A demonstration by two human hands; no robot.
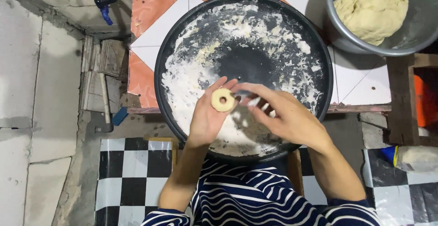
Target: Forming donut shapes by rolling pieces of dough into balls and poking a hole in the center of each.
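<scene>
Orange and white tiles cover the counter [150, 34] below me, with bare concrete to the left and a black-and-white checkered floor [132, 171] nearer my seat. On the counter I see a large round black tray [182, 34], dusted and smeared with white flour. My left hand [207, 116] is open, palm up, over the near part of the tray, and a small ring of pale dough [222, 100] lies on its fingers. My right hand [280, 109] is just beside it, fingers loosely curled and floury, their tips close to the ring; motion blur keeps me from telling whether they touch it. At the top right corner a metal bowl [346, 39] holds a big lump of dough [372, 16]. My striped navy and white shirt [246, 198] fills the bottom edge.
</scene>
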